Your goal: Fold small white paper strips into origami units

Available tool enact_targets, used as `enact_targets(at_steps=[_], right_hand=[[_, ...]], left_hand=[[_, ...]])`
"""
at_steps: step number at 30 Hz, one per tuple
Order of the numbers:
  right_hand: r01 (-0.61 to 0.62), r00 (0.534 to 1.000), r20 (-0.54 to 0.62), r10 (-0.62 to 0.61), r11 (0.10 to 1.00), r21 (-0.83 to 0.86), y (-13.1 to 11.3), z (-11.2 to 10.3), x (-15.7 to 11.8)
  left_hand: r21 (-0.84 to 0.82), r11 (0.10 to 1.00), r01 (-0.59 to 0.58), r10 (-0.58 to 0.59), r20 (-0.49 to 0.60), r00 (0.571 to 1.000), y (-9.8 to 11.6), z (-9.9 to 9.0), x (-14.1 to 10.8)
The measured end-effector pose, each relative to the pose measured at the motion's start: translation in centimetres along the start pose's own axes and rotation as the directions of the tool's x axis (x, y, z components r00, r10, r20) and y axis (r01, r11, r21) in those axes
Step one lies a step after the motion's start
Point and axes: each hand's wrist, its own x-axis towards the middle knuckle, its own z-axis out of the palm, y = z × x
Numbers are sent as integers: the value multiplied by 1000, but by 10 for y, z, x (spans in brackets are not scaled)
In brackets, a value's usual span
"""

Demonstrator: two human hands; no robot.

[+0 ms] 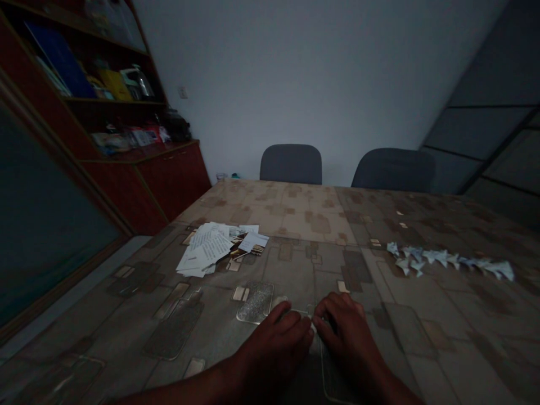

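Left hand [286,333] and right hand [345,322], half-curled, hide any hold; a careless sweep could scatter the folded papers [439,257] rightward of them.

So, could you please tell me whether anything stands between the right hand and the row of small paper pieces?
Nothing visible does: from the right hand across to the small paper pieces, only patterned tablecloth shows. The loose papers lie off to the left, outside that stretch.
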Motion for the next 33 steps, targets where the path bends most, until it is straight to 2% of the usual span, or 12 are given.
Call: enact_targets(at_steps=[5,8,15,19,24,27,30,33], right_hand=[[27,1000,15,-27,999,-23,2,-1,0],[44,999,14,-44,999,-22,3,-1,0],[105,994,-45,-101,990,99,10,-14,-2],[264,964,-29,-264,965,-7,12,-24,-7],[409,911,21,-412,896,-171,9,-22,-10],[443,894,27,-448,870,-217,9,-20,-10],[463,884,17,-468,867,-186,12,-24,-10],[421,907,24,-421,900,-113,17,-33,-9]], left_hand=[[-15,999,45,-46,-49,998,1,4,-1],[-15,999,35,-36,-48,998,1,4,-3],[-13,1000,9,-10,-56,998,-1,0,-7],[-42,999,19,-22,-62,998,-1,5,-8],[-79,995,59,-64,-63,996,-2,7,-9],[-108,992,66,-71,-45,996,-4,5,-12],[-109,992,67,-73,-47,996,-6,5,-17],[-81,994,80,-84,-58,995,-6,8,-22]])
